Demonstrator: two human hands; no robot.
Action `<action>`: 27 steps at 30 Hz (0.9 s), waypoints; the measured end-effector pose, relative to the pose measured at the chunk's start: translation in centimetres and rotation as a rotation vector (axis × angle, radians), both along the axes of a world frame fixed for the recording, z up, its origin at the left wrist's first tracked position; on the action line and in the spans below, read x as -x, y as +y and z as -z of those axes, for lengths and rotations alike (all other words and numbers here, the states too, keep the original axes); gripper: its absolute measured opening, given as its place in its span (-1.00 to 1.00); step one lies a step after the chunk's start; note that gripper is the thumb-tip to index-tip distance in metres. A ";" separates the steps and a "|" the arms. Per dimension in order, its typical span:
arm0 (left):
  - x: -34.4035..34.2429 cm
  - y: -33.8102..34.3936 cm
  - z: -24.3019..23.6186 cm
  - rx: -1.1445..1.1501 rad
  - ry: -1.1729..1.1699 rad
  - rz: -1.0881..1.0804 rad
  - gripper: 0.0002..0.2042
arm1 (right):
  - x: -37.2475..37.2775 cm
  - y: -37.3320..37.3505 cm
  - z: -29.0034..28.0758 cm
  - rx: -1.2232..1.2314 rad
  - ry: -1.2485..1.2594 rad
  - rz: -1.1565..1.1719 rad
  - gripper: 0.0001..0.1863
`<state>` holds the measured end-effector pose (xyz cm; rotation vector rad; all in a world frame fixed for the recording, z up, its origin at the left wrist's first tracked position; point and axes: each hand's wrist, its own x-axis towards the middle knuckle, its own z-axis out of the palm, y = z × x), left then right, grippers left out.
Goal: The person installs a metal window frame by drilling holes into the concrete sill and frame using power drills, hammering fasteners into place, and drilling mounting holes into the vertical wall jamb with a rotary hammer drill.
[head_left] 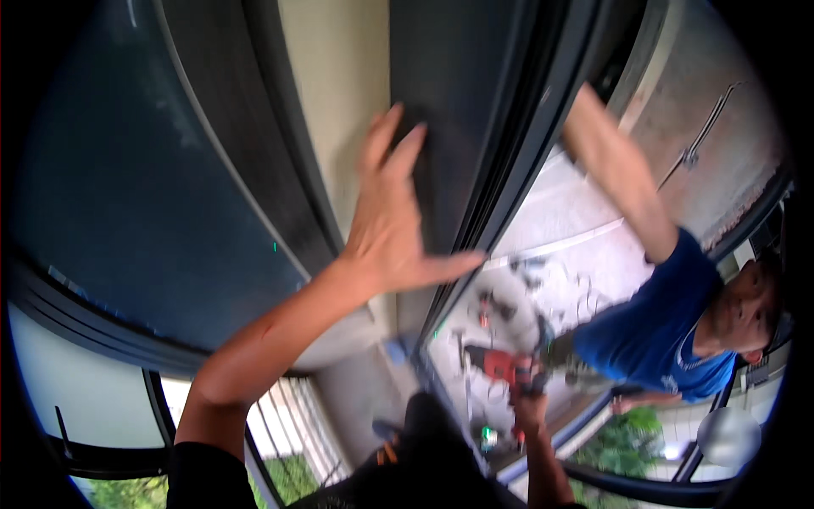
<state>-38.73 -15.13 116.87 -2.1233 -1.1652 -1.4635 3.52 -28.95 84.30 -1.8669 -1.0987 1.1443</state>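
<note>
My left hand (386, 225) reaches up, fingers spread, against a dark door or window frame (454, 110). The thumb points right toward the frame's grooved edge, and the fingertips lie by the seam with a pale wall strip (326, 102). Nothing is in that hand. Lower right, my right hand (530, 407) is closed around the grip of a red power drill (500, 366). Its dark front end points left, beside the frame's lower part. Motion blurs both hands somewhat, and the drill's tip is hard to make out.
A co-worker in a blue shirt (653, 318) stands at the right, one raised arm (619, 174) reaching behind the frame. Tools and cables (496, 310) lie on the pale floor (560, 280) beyond. A large dark panel (127, 187) fills the left. Railings (297, 424) and greenery show below.
</note>
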 end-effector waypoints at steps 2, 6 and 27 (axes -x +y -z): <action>2.7 1.4 -4.4 -0.395 0.025 0.003 0.24 | -0.5 -0.6 -1.9 0.027 -0.063 -0.044 -0.80; 5.1 3.2 -20.5 -0.641 0.065 -0.364 -0.35 | -3.2 -0.7 -5.9 -0.103 -0.261 -0.264 -0.69; 5.1 2.1 -25.5 -0.134 0.452 -0.934 -0.20 | -3.3 1.0 -34.3 -0.055 0.416 -0.581 -0.87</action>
